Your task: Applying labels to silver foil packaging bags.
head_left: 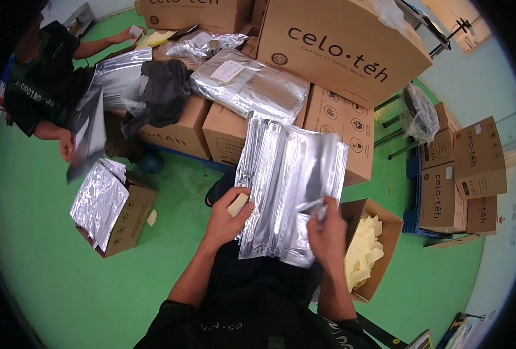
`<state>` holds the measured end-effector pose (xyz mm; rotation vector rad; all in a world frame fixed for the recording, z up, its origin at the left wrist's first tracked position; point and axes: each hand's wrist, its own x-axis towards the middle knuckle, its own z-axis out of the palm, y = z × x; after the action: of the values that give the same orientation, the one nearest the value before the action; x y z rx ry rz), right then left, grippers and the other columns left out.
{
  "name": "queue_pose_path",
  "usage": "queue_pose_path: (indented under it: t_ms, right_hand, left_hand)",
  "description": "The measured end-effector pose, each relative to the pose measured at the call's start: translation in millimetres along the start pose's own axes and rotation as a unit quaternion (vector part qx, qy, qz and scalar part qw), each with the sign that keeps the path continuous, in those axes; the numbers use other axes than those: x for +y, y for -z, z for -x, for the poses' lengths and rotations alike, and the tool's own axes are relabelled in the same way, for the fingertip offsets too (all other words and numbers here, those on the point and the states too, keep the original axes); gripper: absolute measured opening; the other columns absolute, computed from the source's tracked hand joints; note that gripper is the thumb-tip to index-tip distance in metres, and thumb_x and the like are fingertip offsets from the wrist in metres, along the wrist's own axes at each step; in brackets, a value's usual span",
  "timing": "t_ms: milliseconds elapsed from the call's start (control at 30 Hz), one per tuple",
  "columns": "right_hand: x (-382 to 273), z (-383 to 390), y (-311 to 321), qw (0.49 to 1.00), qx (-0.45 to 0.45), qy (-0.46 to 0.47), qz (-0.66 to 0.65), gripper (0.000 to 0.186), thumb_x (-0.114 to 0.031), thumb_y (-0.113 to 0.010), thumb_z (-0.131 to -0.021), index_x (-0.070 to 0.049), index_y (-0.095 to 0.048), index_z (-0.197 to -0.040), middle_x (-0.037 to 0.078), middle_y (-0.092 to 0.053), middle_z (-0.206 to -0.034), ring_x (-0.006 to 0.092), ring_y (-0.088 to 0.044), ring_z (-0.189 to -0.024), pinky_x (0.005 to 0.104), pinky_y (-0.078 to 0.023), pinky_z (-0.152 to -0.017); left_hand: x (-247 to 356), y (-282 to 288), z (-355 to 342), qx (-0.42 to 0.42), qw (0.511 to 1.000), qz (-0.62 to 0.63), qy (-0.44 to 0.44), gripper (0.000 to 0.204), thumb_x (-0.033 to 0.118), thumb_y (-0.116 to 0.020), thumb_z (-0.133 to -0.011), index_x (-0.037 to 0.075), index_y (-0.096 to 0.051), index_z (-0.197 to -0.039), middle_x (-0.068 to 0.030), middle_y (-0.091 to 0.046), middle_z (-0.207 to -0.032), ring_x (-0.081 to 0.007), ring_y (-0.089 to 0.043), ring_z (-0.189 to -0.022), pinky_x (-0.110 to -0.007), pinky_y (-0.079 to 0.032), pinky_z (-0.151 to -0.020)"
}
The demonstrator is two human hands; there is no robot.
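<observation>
A stack of shiny silver foil pouches (281,186) lies over my lap, its far end close to the boxes. My left hand (226,218) is closed at the stack's left edge. Between its thumb and fingers sits a small pale yellow block (238,205), perhaps a pad of labels. On the right side of the stack, my right hand (329,232) is slightly blurred, its fingers closed on what looks like a lifted edge of the top foil pouch. The fingertips are partly hidden.
An open carton (394,232) of pale yellow paper strips stands at my right. Cardboard boxes ahead bear a plastic-wrapped foil package (249,84) and a black bag (159,96). At left, a co-worker (42,87) handles foil pouches near a foil-filled carton (131,224). More boxes (441,198) stand far right.
</observation>
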<state>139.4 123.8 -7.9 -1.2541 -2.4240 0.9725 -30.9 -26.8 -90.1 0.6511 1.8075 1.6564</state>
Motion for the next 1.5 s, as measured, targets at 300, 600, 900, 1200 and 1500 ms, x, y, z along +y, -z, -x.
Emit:
queue_pose_path:
  t_ms: [300,600,900,1200,1500]
  right_hand:
    - [-5.9,2.9,-2.7,0.978,-0.035,0.186,0.091,0.03,-0.014,-0.069,-0.084,-0.004,-0.067,-0.112,0.016,-0.061,-0.092,0.0374,-0.064,-0.085,0.0455,-0.052,-0.071]
    - [-25.3,-4.9,-35.0,0.983,-0.107,0.145,0.032,0.057,-0.048,-0.081,-0.077,-0.003,-0.069,-0.109,0.016,-0.059,-0.093,0.0373,-0.064,-0.085,0.0463,-0.051,-0.072]
    - [-17.5,-4.9,-34.7,0.989,-0.114,0.087,-0.038,0.028,-0.026,-0.068,-0.09,0.002,-0.067,-0.086,0.019,-0.059,-0.079,0.0389,-0.062,-0.071,0.0467,-0.048,-0.064]
    - [3.1,-8.1,10.2,0.994,0.085,0.03,-0.065,0.021,-0.006,-0.06,-0.091,-0.001,-0.06,-0.112,0.015,-0.055,-0.063,0.0242,-0.056,-0.053,0.037,-0.045,-0.053]
    - [-2.4,-3.0,33.5,0.992,0.074,0.098,0.015,0.021,0.006,-0.057,-0.082,-0.003,-0.069,-0.097,0.017,-0.056,-0.079,0.0339,-0.058,-0.067,0.0414,-0.046,-0.063]
  left_hand:
    - [22.3,-2.4,6.6,-0.006,1.0,-0.019,-0.009,0.025,0.007,-0.069,-0.088,0.003,-0.062,-0.112,-0.0039,-0.064,-0.086,-0.0123,-0.06,-0.078,-0.028,-0.05,-0.074]
    - [29.4,13.2,7.8,-0.11,0.994,0.024,-0.01,0.043,0.008,-0.066,-0.089,0.005,-0.06,-0.132,-0.0076,-0.071,-0.101,-0.0117,-0.065,-0.089,-0.029,-0.052,-0.081]
    - [39.1,15.2,3.4,-0.148,0.986,-0.071,-0.027,0.048,0.003,-0.065,-0.086,0.002,-0.058,-0.133,-0.0078,-0.072,-0.112,-0.0119,-0.063,-0.095,-0.029,-0.051,-0.084]
    - [28.1,11.1,4.1,-0.087,0.993,-0.071,-0.029,0.041,0.005,-0.068,-0.086,0.003,-0.061,-0.127,-0.0069,-0.071,-0.102,-0.0127,-0.065,-0.091,-0.029,-0.052,-0.082]
    - [31.6,11.1,4.2,-0.096,0.991,-0.091,-0.014,0.04,0.004,-0.067,-0.086,0.003,-0.062,-0.126,-0.0059,-0.069,-0.098,-0.0119,-0.063,-0.089,-0.029,-0.052,-0.08]
